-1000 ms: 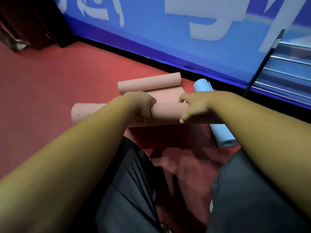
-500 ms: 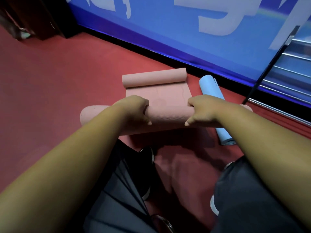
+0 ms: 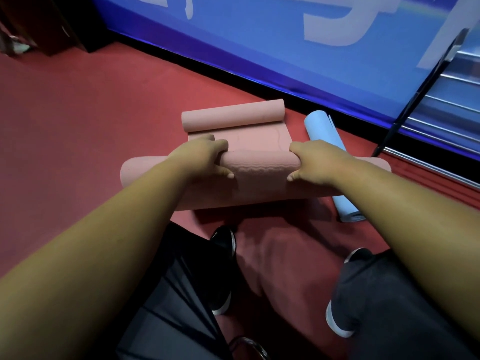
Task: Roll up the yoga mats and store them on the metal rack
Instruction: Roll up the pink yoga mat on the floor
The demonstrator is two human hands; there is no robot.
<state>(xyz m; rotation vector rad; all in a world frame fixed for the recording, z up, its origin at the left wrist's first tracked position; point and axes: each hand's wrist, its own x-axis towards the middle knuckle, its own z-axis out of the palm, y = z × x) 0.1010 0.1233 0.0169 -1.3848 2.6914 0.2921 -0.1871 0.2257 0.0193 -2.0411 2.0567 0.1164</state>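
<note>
The two hands sit wider apart than a second ago on the thick rolled part of the pink foam yoga mat (image 3: 259, 175), and the person's black shoes (image 3: 223, 242) have come into view beneath it. The left hand (image 3: 200, 158) and the right hand (image 3: 319, 162) both grip the roll from above: the fingers (image 3: 220, 146) curl over its far side and the thumbs press on the near side.

The mat lies on the red floor (image 3: 91, 120), just ahead of the feet. Past the hands a short flat stretch of it remains, ending in a smaller loose curl (image 3: 231, 114) at the far edge, so the two rolled parts stand close together with little flat mat between them.

Just to the right lies a light blue rolled mat (image 3: 322, 131), pointing away from the person. The right end of the pink roll crosses over it, and the right forearm hides where they meet.

The silver metal rack (image 3: 452, 100) stands at the right edge with a slanted black bar (image 3: 415, 100) in front of it, near both mats. A blue wall banner with white characters (image 3: 259, 42) runs behind, and dark wooden furniture (image 3: 39, 19) fills the far left corner.
</note>
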